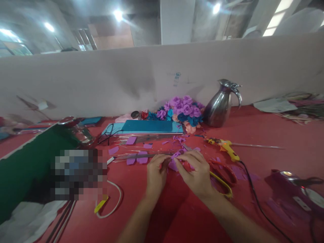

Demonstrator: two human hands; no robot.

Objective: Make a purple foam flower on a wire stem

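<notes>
My left hand (pixel 156 172) is closed in a pinch at the left edge of a small purple paper piece (pixel 175 156). From the other side, the fingertips of my right hand (pixel 196 170) grip the same piece, which is partly hidden by the fingers. Just right of my right hand lie scissors (pixel 219 180) with red and yellow handles. Cut purple paper petals (pixel 141 157) and a bundle of thin wire stems (pixel 126 156) are left of my left hand. More purple scraps (pixel 179 138) lie beyond the hands.
Farther back are purple, blue and peach paper flowers (pixel 186 109), blue paper sheets (pixel 146 126), eyeglasses (pixel 108 135) and a metal jug (pixel 219 104). A yellow glue gun (pixel 229 150) trails a black cord rightward. A purple device (pixel 300 192) stands at right; a green box panel (pixel 37 162) at left.
</notes>
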